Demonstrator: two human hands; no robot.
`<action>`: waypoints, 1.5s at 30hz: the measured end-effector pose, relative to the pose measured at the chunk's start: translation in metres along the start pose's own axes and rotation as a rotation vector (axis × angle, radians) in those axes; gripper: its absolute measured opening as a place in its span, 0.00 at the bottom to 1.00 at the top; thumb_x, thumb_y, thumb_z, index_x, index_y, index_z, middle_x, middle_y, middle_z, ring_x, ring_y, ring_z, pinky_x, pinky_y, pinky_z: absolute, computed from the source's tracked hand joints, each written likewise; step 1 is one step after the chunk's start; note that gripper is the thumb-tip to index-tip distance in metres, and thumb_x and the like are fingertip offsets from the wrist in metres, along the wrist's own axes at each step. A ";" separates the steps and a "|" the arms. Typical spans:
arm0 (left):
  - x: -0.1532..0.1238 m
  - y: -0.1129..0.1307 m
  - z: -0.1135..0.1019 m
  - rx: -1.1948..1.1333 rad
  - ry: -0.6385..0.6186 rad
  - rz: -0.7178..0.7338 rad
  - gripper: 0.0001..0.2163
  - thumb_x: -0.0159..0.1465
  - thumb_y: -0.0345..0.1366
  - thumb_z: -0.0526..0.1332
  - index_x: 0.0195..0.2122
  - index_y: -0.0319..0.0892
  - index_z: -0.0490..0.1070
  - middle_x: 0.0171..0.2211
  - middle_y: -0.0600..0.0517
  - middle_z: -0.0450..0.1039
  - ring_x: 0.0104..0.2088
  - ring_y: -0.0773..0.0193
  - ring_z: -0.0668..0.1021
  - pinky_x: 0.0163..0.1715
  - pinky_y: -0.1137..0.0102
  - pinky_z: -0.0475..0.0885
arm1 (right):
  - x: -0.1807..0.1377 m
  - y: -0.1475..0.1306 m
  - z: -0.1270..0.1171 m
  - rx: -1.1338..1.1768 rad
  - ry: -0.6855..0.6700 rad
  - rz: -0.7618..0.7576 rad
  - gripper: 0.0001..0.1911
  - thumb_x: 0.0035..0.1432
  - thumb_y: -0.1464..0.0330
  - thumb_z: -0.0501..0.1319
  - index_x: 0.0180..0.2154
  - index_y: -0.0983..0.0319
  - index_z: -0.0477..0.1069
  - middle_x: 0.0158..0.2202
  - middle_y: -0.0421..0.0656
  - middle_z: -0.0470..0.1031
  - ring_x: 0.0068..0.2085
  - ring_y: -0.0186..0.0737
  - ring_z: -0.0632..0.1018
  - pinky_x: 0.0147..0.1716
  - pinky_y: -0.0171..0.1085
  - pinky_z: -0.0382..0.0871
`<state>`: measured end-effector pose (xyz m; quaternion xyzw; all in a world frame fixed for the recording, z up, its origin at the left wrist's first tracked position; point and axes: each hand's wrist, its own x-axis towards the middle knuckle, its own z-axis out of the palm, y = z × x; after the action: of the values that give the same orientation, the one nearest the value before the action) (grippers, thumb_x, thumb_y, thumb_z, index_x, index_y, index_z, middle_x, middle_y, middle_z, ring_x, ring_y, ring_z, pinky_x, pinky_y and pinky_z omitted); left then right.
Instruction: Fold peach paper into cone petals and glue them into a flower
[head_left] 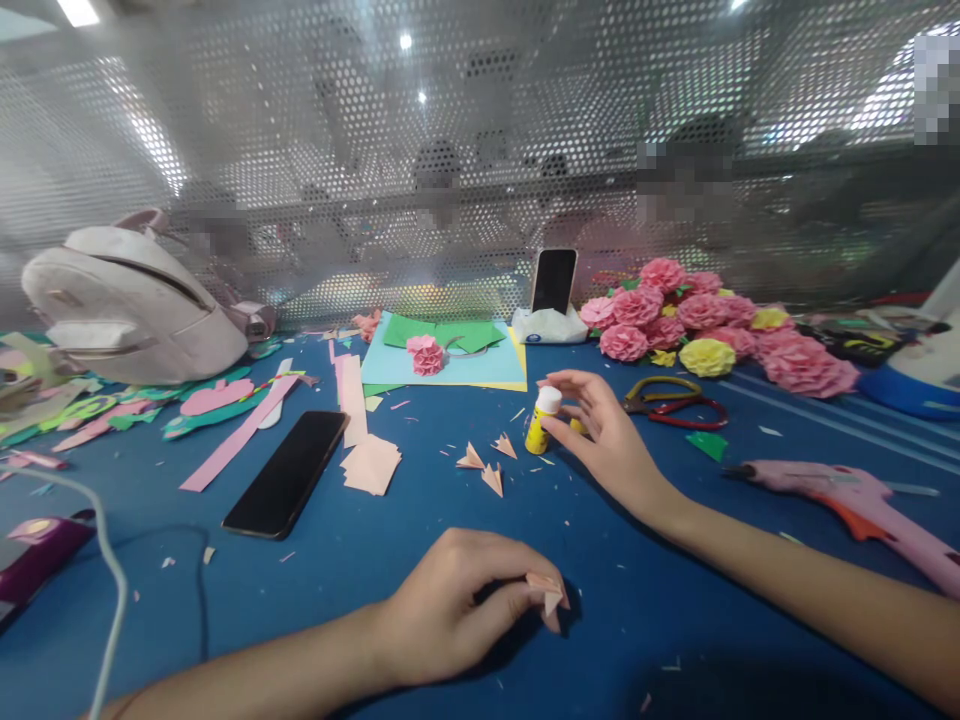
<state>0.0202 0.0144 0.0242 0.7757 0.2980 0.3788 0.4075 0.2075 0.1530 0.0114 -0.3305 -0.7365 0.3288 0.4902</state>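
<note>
My left hand (472, 600) is closed near the front of the blue table. Between its thumb and fingers it pinches a small folded peach paper piece (552, 598). Farther forward, my right hand (600, 430) has its thumb and index finger around a yellow glue stick (537, 432) with a white cap, which stands slightly tilted on the table. A bit of yellow also shows under the other fingers; I cannot make out what it belongs to. Left of the glue stick lie three folded peach paper pieces (493, 479). A stack of peach paper cutouts (373, 465) is beyond them.
A black phone (286, 475) lies at left, near paper strips and a white backpack (142, 310). Pink paper flowers (701, 310), scissors (679, 405) and a pink glue gun (847, 495) are at right. Another phone (554, 281) leans upright before the perforated metal screen (360, 150).
</note>
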 end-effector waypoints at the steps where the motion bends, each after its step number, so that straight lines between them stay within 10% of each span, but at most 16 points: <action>1: 0.000 0.000 0.000 0.001 0.001 0.000 0.15 0.71 0.28 0.51 0.35 0.34 0.77 0.34 0.45 0.79 0.37 0.66 0.80 0.42 0.76 0.71 | -0.001 -0.003 0.001 -0.010 -0.004 -0.021 0.17 0.59 0.63 0.62 0.49 0.56 0.63 0.51 0.47 0.68 0.54 0.46 0.71 0.51 0.45 0.70; 10: 0.001 0.001 0.000 0.007 0.005 -0.011 0.15 0.71 0.29 0.51 0.34 0.34 0.77 0.34 0.45 0.79 0.37 0.66 0.80 0.42 0.76 0.71 | -0.012 -0.018 -0.002 -0.342 0.061 -0.352 0.17 0.61 0.71 0.61 0.51 0.57 0.64 0.50 0.47 0.67 0.51 0.46 0.70 0.50 0.46 0.67; 14: -0.001 0.002 0.000 0.001 0.010 -0.007 0.15 0.70 0.29 0.51 0.33 0.34 0.77 0.34 0.44 0.80 0.37 0.65 0.80 0.43 0.76 0.71 | -0.021 -0.026 0.002 -0.443 -0.264 -0.566 0.14 0.63 0.73 0.58 0.50 0.57 0.65 0.44 0.44 0.71 0.47 0.43 0.72 0.48 0.43 0.67; 19: -0.002 0.000 0.002 0.025 -0.012 0.007 0.14 0.71 0.29 0.51 0.35 0.34 0.76 0.34 0.45 0.79 0.37 0.65 0.80 0.43 0.76 0.71 | -0.022 -0.026 0.014 -0.575 -0.547 -0.447 0.15 0.66 0.74 0.53 0.53 0.59 0.66 0.48 0.48 0.70 0.48 0.45 0.72 0.47 0.44 0.67; 25: -0.003 -0.004 0.003 0.093 0.078 -0.021 0.13 0.70 0.28 0.51 0.35 0.38 0.74 0.33 0.49 0.78 0.35 0.66 0.79 0.41 0.76 0.70 | -0.023 -0.024 0.012 -0.588 -0.551 -0.410 0.10 0.68 0.73 0.52 0.38 0.61 0.71 0.40 0.46 0.71 0.44 0.44 0.70 0.45 0.42 0.64; 38: -0.005 -0.015 -0.008 0.494 0.153 0.153 0.09 0.66 0.23 0.52 0.40 0.42 0.69 0.37 0.47 0.75 0.37 0.61 0.75 0.38 0.69 0.68 | -0.025 -0.023 0.010 -0.402 -0.603 -0.463 0.14 0.65 0.77 0.51 0.50 0.62 0.66 0.48 0.47 0.73 0.50 0.43 0.70 0.56 0.46 0.61; 45: -0.004 -0.015 -0.008 0.427 0.227 0.071 0.10 0.68 0.24 0.52 0.41 0.43 0.70 0.37 0.48 0.71 0.38 0.62 0.74 0.40 0.69 0.69 | -0.025 -0.019 0.010 -0.433 -0.614 -0.476 0.05 0.66 0.72 0.55 0.37 0.62 0.69 0.36 0.43 0.71 0.41 0.40 0.71 0.55 0.44 0.62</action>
<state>0.0096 0.0217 0.0130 0.8068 0.3875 0.4060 0.1846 0.2025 0.1205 0.0112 -0.1340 -0.9553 0.1278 0.2302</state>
